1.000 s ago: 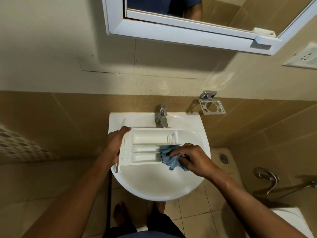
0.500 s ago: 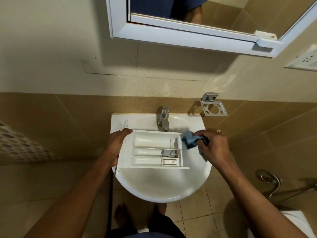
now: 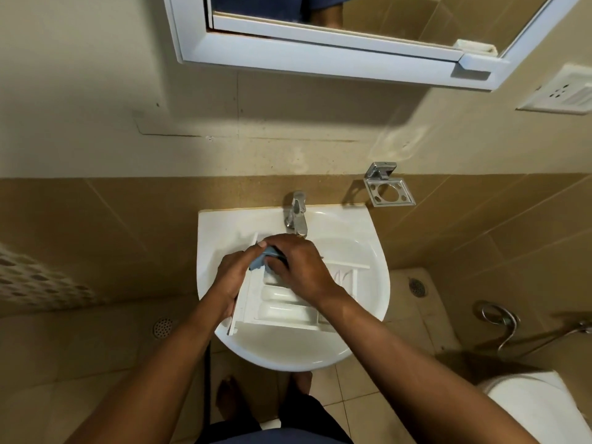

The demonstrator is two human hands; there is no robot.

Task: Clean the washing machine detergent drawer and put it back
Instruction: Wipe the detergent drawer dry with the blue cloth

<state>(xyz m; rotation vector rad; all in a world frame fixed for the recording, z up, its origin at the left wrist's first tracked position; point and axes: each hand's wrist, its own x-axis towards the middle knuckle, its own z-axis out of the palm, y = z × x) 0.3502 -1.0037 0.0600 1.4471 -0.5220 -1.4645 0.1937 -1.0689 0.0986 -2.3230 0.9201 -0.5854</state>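
Note:
The white detergent drawer [image 3: 282, 310] lies tilted inside the white sink [image 3: 368, 251], its front panel toward the left. My left hand [image 3: 232, 272] grips the drawer's left front panel. My right hand [image 3: 299, 267] holds a blue cloth [image 3: 261, 261] and presses it on the drawer's far left corner, just below the tap. Most of the cloth is hidden under my fingers. The drawer's near compartments show below my right wrist.
A chrome tap [image 3: 297, 214] stands at the sink's back edge. A metal holder [image 3: 389, 189] is fixed to the wall at the right. A mirror cabinet [image 3: 320, 56] hangs above. A toilet [image 3: 538, 408] sits at the lower right, with floor drains [image 3: 162, 326] on the tiles.
My right hand has carried the cloth from the drawer's right end across to its far left corner. The drawer has turned and tilted in the sink, with my left hand still on its front panel.

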